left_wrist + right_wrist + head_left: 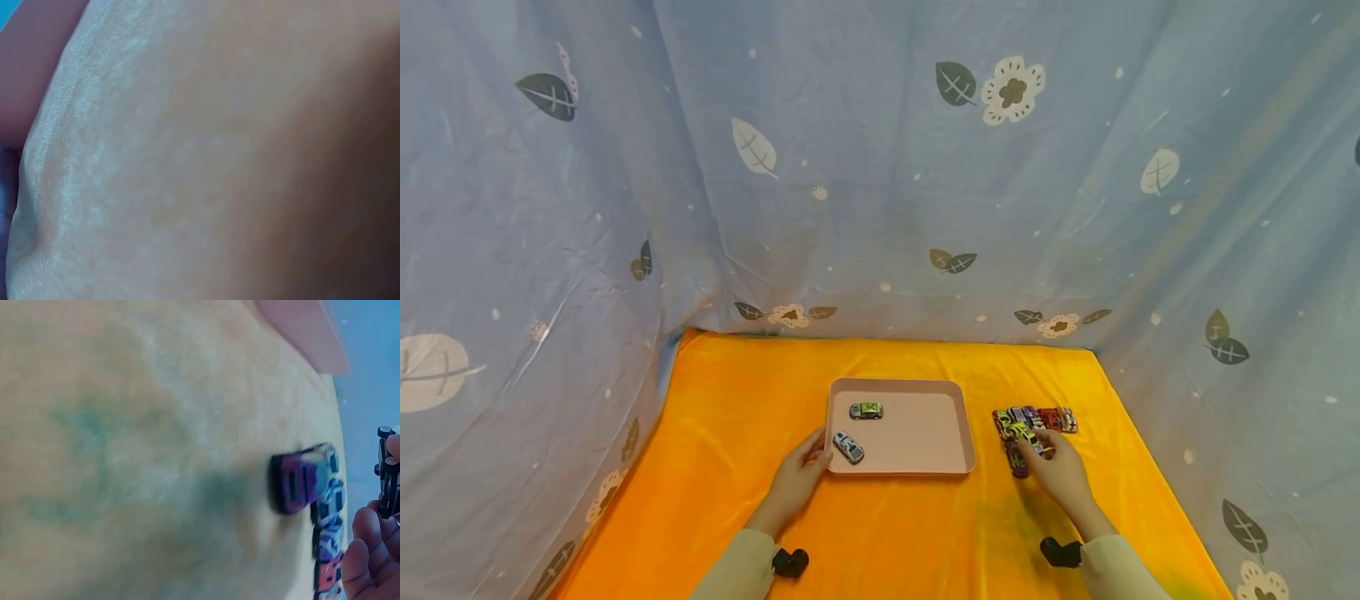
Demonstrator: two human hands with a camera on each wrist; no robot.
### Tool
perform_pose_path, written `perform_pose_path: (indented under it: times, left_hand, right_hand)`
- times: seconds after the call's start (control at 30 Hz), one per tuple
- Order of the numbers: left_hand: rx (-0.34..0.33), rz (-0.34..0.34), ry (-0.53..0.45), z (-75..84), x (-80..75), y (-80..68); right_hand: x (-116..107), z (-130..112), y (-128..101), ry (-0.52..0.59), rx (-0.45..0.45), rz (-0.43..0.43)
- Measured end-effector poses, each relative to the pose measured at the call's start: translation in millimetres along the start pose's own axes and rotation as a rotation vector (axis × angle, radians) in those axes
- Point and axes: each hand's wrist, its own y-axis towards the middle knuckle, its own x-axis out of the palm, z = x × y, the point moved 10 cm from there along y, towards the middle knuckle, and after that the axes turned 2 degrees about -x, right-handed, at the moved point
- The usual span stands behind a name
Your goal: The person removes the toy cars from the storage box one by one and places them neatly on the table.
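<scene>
Yellow toy car [1023, 432] sits pinched in our right hand [1063, 471], at three o'clock from the pink tray [921, 433], whose eight o'clock corner our left hand [799, 477] grips.

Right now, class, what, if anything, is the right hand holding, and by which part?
A bright yellow-green toy car, pinched by the right hand at the end nearer the palm; front or rear, I cannot tell.

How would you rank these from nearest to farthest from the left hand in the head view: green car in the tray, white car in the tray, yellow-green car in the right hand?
From the left hand:
1. White car, tray's near-left corner
2. Green car, farther back in the tray
3. Yellow-green car, right of the tray, in the right hand
</scene>
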Motion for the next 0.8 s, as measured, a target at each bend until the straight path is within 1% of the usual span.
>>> perform_pose_path:
  times: [0.03,0.07,0.23,0.37,0.5,0.57,0.63,0.8]
  left_hand:
    - [-0.011,0.001,0.002,-3.6,0.8,1.2]
    - [-0.002,0.004,0.008,-7.5,1.2,2.9]
    - [-0.002,0.002,0.022,-6.5,1.0,2.3]
    - [-0.008,-0.003,0.023,-7.9,1.7,2.5]
    - [-0.012,-0.002,0.018,-7.1,2.5,2.0]
    - [-0.015,-0.005,0.007,-2.2,2.8,0.1]
    - [-0.006,-0.010,0.003,8.3,2.3,-3.5]
    - [-0.019,-0.019,0.030,30.3,-1.3,-12.1]
  right_hand:
    - [-1,4,-2,0.003,0.008,-0.001]
    - [-1,7,-3,0.009,0.017,0.000]
    - [-2,26,-7,0.030,0.089,0.006]
    - [-1,44,-10,0.060,0.166,0.008]
    - [4,59,-14,0.106,0.238,-0.017]
    - [8,65,-16,0.136,0.273,-0.040]
    - [10,69,-16,0.160,0.296,-0.057]
    - [14,69,-12,0.185,0.298,-0.085]
